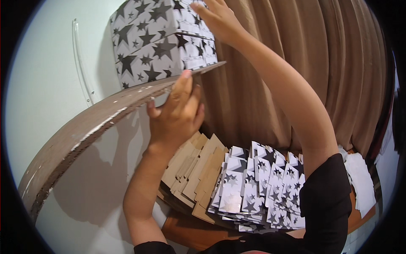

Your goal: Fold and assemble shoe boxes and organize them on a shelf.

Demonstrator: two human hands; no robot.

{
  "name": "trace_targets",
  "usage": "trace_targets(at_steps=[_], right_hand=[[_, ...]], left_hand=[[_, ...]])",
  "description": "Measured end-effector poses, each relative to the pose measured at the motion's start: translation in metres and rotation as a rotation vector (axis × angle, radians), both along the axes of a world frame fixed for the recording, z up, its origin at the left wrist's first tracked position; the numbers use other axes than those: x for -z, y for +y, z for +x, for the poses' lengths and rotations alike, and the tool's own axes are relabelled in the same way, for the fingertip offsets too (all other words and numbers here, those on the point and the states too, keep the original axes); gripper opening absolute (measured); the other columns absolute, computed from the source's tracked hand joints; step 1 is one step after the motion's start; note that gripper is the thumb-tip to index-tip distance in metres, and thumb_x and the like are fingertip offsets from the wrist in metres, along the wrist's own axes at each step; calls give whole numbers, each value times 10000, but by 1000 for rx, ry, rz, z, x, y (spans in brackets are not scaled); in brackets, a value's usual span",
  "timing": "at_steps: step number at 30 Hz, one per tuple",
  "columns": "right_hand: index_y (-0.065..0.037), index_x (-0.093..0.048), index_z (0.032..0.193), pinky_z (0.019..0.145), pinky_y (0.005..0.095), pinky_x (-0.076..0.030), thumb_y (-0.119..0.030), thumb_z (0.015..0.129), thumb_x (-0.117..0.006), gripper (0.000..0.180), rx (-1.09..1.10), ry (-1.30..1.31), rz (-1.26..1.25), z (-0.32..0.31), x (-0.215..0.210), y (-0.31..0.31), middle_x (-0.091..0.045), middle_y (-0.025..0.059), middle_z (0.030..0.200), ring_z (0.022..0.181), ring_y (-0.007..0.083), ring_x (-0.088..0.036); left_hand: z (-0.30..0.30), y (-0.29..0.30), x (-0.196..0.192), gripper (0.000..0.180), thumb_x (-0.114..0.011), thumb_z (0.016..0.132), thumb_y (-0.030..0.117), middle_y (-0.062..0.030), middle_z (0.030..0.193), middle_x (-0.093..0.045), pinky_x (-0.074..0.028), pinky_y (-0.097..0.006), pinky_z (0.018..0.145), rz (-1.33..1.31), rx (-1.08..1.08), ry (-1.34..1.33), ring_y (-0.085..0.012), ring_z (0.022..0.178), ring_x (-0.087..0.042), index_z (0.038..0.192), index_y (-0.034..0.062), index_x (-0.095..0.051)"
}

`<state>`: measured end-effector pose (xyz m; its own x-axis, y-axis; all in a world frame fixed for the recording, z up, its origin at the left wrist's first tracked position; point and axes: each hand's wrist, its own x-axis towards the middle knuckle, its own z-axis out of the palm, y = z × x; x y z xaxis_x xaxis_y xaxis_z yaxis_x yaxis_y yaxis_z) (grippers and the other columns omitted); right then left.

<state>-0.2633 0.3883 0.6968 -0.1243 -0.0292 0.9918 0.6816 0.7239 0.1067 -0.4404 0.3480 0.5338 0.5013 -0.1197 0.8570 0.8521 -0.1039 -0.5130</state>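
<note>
Two white boxes printed with grey and black stars stand stacked on a wall shelf (97, 108). The upper box (139, 25) rests squarely on the lower box (148, 59), close to the shelf's far end. My right hand (220, 21) is raised at the upper box's right side, fingers stretched out; part of it is cut off by the top of the picture. Below and in front of the lower box, my left hand (175, 112) is held up at the shelf's front edge with its fingers apart. One of its fingertips reaches the lower box's base, though contact is unclear.
On an orange-brown table (186, 230) below lie flat star-printed cardboard sheets (253, 186) in overlapping piles. Plain brown cardboard pieces (196, 169) lean beside them. A brown curtain (275, 76) hangs behind, and a white cloth or paper (359, 182) drapes at the right.
</note>
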Motion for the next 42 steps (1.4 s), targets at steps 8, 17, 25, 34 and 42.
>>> trace_targets(at_steps=[8, 17, 25, 34, 42], right_hand=[[-141, -537, 1167, 1034, 568, -191, -421, 875, -520, 405, 369, -412, -189, 95, 120, -89, -423, 154, 1298, 1250, 317, -367], [-199, -550, 1139, 1043, 602, -131, -358, 829, -591, 350, 794, -449, -382, 199, 215, -212, -416, 78, 1299, 1304, 291, -280], [-134, -580, 1077, 1001, 525, -235, -249, 786, -627, 317, 693, 157, -675, 312, 387, -266, -518, 108, 1151, 1176, 301, -406], [-101, -620, 1021, 915, 387, -384, -187, 708, -677, 330, 418, 422, -1261, 346, 630, -367, -591, 119, 1055, 1049, 301, -521], [-56, -606, 1048, 907, 398, -411, -172, 759, -619, 312, 383, 592, -1301, 445, 617, -464, -585, 154, 1061, 1038, 334, -520]], left_hand=[[27, -13, 57, 325, -559, 776, 375, 35, 1380, -446, 213, -587, 1005, -20, 143, 85, -151, 1316, -351, 1077, 293, -654], [88, -74, 216, 341, -604, 758, 356, -16, 1351, -475, 198, -556, 1015, -549, 506, 232, -185, 1310, -361, 1081, 266, -664], [187, -159, 334, 317, -690, 709, 266, -41, 1257, -507, -53, -567, 993, -1228, 833, 2, -247, 1270, -382, 1026, 248, -673], [336, -227, 437, 510, -663, 746, 205, -72, 1355, -409, -170, -656, 957, -1513, 691, 152, -239, 1304, -340, 1237, 224, -527], [436, -236, 492, 808, -660, 641, 256, -252, 1431, -273, -165, -563, 1069, -1575, 411, 417, -341, 1345, -256, 1381, 110, -370]])
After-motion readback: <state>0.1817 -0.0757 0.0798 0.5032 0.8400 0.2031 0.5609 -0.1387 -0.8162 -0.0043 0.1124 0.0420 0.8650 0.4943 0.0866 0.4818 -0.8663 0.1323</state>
